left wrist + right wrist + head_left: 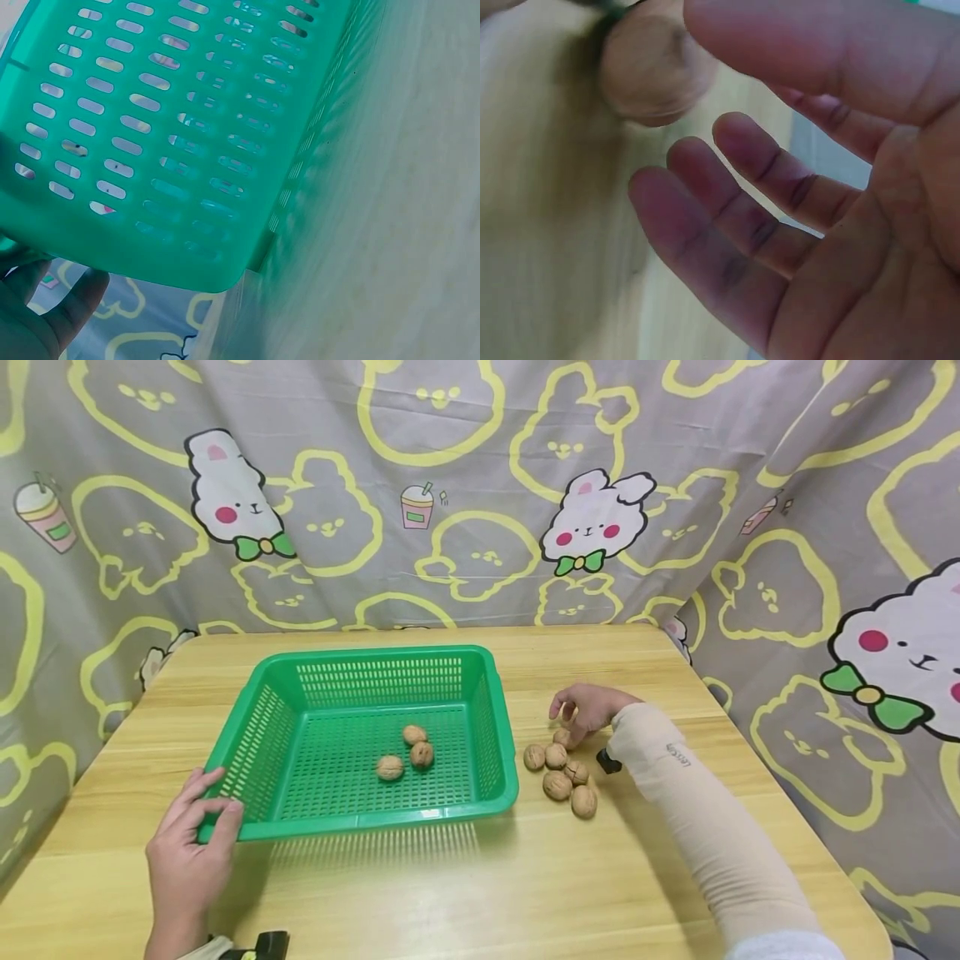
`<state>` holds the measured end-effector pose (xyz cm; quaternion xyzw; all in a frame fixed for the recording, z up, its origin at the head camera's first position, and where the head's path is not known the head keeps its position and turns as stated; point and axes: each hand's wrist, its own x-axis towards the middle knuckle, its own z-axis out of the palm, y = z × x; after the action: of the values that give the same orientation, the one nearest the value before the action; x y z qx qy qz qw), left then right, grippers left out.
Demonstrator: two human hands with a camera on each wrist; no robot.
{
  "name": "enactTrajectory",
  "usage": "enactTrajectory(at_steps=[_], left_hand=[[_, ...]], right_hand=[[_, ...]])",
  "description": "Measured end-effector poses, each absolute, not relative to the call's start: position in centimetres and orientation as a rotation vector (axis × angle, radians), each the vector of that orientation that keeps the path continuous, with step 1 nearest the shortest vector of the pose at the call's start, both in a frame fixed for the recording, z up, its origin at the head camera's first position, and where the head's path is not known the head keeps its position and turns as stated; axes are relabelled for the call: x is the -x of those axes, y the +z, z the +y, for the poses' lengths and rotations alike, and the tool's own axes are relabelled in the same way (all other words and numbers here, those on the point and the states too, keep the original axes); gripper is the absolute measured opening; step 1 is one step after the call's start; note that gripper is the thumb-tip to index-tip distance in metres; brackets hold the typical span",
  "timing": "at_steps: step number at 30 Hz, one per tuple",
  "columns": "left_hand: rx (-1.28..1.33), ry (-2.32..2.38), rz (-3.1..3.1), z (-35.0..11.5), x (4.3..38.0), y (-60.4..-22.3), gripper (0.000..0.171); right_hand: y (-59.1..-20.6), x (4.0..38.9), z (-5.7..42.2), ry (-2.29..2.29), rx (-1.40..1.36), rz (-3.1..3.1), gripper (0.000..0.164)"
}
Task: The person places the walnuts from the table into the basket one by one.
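My left hand [191,835] holds the near left corner of a green plastic basket [360,821], thumb and fingers at its rim. In the left wrist view the slotted basket wall [150,259] fills much of the picture. Three walnuts [389,767] lie inside on the basket floor. Over a small group of walnuts [557,785] on the table, right of the basket, hovers my right hand [592,706]. Its fingers are loosely bent with nothing between them; in the right wrist view a walnut [656,67] shows beyond the thumb, apart from the palm.
A light wooden table [420,893] carries everything. Behind it and along the sides hangs a grey curtain [480,485] with cartoon prints. A dark wrist device [609,762] sits under the right sleeve, close to the walnuts.
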<state>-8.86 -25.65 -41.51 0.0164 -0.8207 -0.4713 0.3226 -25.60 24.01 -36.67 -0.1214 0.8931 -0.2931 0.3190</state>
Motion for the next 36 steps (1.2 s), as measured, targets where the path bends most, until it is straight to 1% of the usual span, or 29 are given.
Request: enactTrajectory(at_steps=[6, 9, 13, 19, 26, 36], left_hand=[[-0.045, -1.254, -2.152, -25.6, 8.8, -41.5, 0.012], [-0.044, -1.249, -2.153, -25.6, 8.8, -41.5, 0.012], [-0.047, -1.242, -2.156, -25.6, 8.8, -41.5, 0.011], [-0.045, -1.24, -2.153, -25.6, 8.8, -41.5, 0.011], [-0.026, -1.23, -2.152, -25.7, 8.9, -41.5, 0.011], [-0.047, -1.245, -2.146, -25.7, 8.8, -41.5, 0.011]], right_hand=[[-37.9, 25.7, 24.1, -0.678, 0.322, 2.373, 0.049], [-38.1, 25.6, 24.0, -0.668, 0.341, 2.373, 0.044], [-38.3, 25.5, 23.9, -0.672, 0.375, 2.378, 0.038], [-38.3, 25.5, 24.1, -0.648, 0.417, 2.486, 0.036], [-37.9, 25.7, 24.2, -0.642, 0.484, 2.618, 0.028], [-37.3, 25.7, 24.0, -0.756, 0.508, 2.734, 0.028]])
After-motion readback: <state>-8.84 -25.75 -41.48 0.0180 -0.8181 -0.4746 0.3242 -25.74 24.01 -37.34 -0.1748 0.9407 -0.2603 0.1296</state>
